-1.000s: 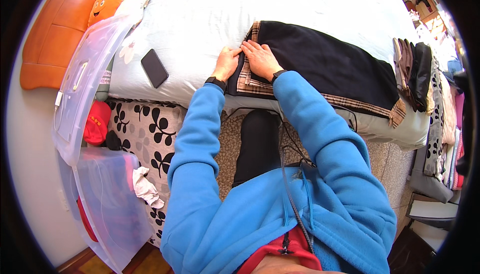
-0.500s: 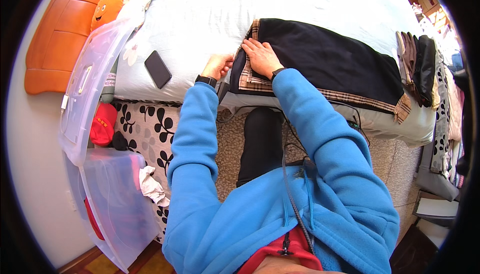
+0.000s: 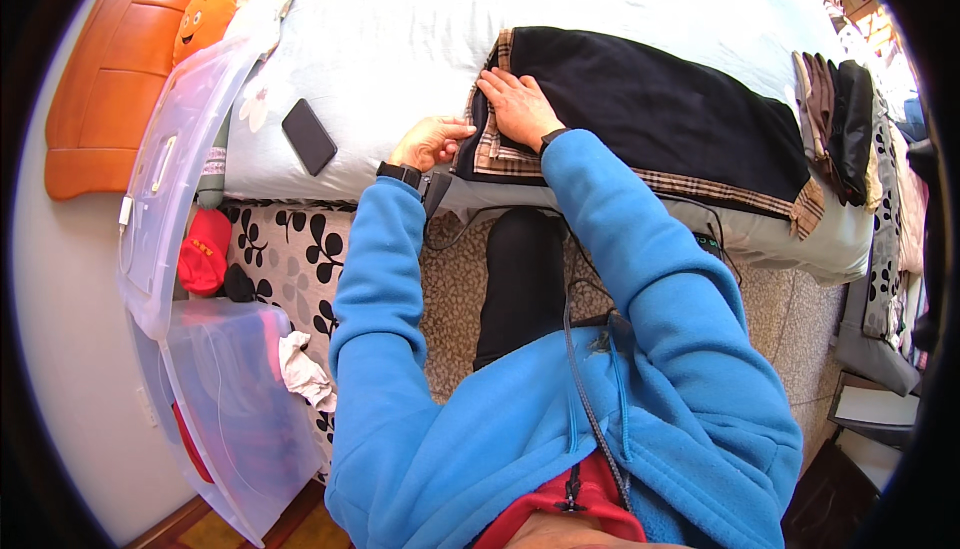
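A folded black garment (image 3: 650,99) with a beige checked trim lies along the near edge of the bed. My left hand (image 3: 430,142) is at its left end, thumb and forefinger pinched on the garment's edge. Flat on the checked strip and black cloth, fingers stretched out, rests my right hand (image 3: 518,109). The two hands are close together but apart. What kind of garment it is, I cannot tell from the folds.
The bed (image 3: 400,39) has a pale cover. A dark phone (image 3: 309,137) lies left of my hands, folded dark clothes (image 3: 850,129) at the right. Clear plastic boxes (image 3: 235,399), a red cap (image 3: 205,252) and an orange plush toy (image 3: 205,17) are at the left. A cable (image 3: 470,224) hangs below the bed edge.
My left hand has shifted slightly left and down, its fingers still at the garment's edge. The right hand has moved slightly up and left, still flat on the cloth.
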`<action>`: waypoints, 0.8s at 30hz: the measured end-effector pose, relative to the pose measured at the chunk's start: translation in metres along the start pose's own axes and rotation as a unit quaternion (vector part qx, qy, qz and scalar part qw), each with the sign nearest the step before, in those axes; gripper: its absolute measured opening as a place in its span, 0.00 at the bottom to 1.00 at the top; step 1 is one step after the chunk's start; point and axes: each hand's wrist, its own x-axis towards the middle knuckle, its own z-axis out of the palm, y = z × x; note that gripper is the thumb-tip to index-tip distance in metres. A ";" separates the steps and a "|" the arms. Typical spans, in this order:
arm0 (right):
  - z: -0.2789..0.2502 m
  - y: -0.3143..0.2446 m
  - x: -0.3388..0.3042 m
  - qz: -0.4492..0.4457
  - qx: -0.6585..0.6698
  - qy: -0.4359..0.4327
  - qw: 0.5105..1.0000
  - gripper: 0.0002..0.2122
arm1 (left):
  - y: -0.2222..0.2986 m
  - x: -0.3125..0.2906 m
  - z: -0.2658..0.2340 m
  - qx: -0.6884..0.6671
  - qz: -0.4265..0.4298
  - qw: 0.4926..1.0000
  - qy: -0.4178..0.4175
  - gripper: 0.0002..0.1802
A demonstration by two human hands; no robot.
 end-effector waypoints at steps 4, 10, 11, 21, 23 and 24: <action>-0.001 -0.002 0.000 0.001 0.003 0.004 1.000 0.25 | -0.012 -0.011 -0.005 0.031 -0.016 0.999 -0.034 0.05; -0.002 -0.002 -0.001 0.003 -0.002 -0.007 1.000 0.25 | -0.031 -0.037 -0.003 0.110 0.025 0.994 0.006 0.08; -0.002 -0.002 -0.001 0.003 -0.003 -0.008 1.000 0.25 | -0.034 -0.041 -0.001 0.124 0.034 0.992 0.012 0.08; 0.000 -0.002 0.000 0.011 -0.007 -0.018 1.000 0.25 | -0.059 -0.055 0.020 0.410 0.234 0.852 0.226 0.10; 0.000 -0.001 -0.001 0.004 -0.007 -0.004 1.000 0.25 | -0.063 -0.053 0.020 0.380 0.214 0.868 0.236 0.10; 0.000 -0.001 -0.001 0.006 -0.011 -0.009 1.000 0.25 | -0.065 -0.052 0.020 0.366 0.202 0.875 0.243 0.09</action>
